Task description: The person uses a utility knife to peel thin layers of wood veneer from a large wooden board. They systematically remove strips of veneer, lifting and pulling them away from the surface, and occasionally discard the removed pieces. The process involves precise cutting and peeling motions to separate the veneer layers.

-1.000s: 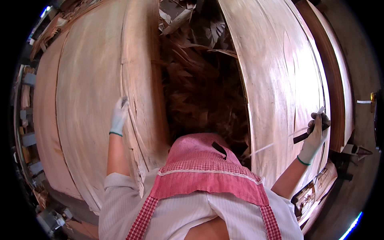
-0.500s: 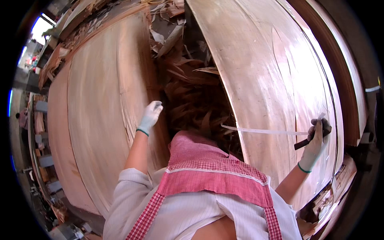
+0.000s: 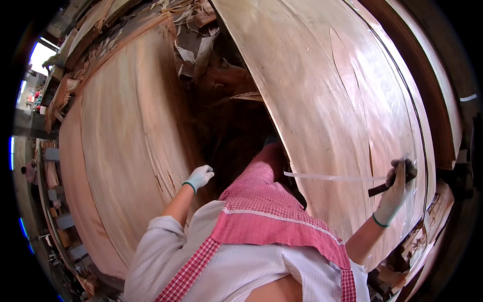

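My left hand, in a pale glove, rests by the inner edge of the left stack of thin wood veneer sheets, holding nothing that I can see. My right hand, also gloved, grips a dark tool over the right veneer stack. A thin white strip of tape runs from that tool leftward across the sheet. My red checked apron fills the lower middle.
A dark gap between the two stacks holds broken veneer scraps. Metal framing and rollers lie along the left edge. Wood offcuts sit at the lower right. A person stands far left.
My left hand has come down and toward my body along the left stack's edge. My right hand has stayed on the right sheet with the tool, and a tape strip now stretches out from it.
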The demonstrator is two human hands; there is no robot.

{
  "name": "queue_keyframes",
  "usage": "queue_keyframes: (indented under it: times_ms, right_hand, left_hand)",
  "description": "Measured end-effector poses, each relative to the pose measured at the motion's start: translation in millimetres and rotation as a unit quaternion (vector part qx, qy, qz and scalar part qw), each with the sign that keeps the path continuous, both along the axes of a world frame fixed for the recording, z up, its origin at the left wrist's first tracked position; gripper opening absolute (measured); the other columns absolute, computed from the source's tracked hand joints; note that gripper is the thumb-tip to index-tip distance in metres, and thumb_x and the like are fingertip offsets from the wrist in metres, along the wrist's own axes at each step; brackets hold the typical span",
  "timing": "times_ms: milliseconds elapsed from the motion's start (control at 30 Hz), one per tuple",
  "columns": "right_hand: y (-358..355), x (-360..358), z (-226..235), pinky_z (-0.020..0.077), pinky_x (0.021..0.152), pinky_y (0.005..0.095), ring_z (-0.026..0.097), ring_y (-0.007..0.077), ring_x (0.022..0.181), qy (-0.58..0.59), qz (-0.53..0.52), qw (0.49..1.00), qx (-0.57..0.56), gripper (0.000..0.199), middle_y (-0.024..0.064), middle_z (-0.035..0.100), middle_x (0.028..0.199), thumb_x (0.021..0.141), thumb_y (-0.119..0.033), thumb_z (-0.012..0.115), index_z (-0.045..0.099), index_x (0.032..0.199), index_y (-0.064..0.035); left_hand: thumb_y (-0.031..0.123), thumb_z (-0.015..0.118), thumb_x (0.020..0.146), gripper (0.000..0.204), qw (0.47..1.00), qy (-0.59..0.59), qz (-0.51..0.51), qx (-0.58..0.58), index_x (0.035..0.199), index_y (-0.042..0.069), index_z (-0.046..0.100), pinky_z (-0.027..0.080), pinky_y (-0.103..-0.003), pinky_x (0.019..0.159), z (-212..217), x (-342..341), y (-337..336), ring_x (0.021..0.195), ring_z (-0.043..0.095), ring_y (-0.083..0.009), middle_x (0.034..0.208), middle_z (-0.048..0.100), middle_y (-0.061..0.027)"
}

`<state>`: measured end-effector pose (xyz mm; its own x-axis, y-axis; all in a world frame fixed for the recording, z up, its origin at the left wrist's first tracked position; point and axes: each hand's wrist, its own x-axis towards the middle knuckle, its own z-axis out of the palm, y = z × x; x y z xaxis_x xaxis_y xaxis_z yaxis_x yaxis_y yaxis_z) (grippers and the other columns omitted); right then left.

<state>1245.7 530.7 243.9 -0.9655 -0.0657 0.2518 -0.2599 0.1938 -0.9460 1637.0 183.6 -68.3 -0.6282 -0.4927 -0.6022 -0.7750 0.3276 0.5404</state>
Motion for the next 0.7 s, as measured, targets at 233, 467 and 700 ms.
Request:
queue_keyframes:
  times_ms: [233, 467, 700]
  right_hand:
    - [22.0, 5.1, 21.4, 0.0285, 0.052, 0.0190, 0.038, 0.0041, 0.057, -0.023, -0.230, 0.972, 0.038, 0.018, -0.0054, 0.050, 0.072, 0.092, -0.029, 0.059, 0.058, 0.087, -0.0120]
    - [-77.9, -18.3, 54.1, 0.0168, 0.049, 0.0212, 0.028, 0.0038, 0.053, 0.028, -0.168, 0.972, -0.163, 0.020, -0.0044, 0.039, 0.062, 0.094, -0.022, 0.059, 0.062, 0.093, -0.0020]
    - [-265.6, -51.2, 47.1, 0.0211, 0.048, 0.0210, 0.030, 0.0041, 0.053, 0.020, -0.129, 0.981, -0.143, 0.023, -0.0031, 0.045, 0.066, 0.095, -0.022, 0.057, 0.061, 0.096, 0.0006]
  left_hand:
    - [0.024, 0.060, 0.085, 0.033, 0.997, 0.047, -0.057, 0.009, 0.105, -0.002, 0.063, 0.048, -0.040, 0.086, -26.9, -91.8, -72.6, 0.098, 0.062, -0.0345, 0.103, 0.066, -0.0212]
    - [0.018, 0.056, 0.091, 0.032, 0.988, 0.135, -0.037, 0.061, 0.116, -0.003, 0.057, 0.046, -0.034, 0.093, 8.0, -176.0, -180.7, 0.106, 0.060, -0.0263, 0.112, 0.064, -0.0166]
    - [0.025, 0.061, 0.085, 0.033, 0.991, 0.040, 0.119, 0.045, 0.106, -0.001, 0.064, 0.047, -0.039, 0.090, -17.0, -77.8, -343.3, 0.103, 0.062, -0.0312, 0.107, 0.066, -0.0201]
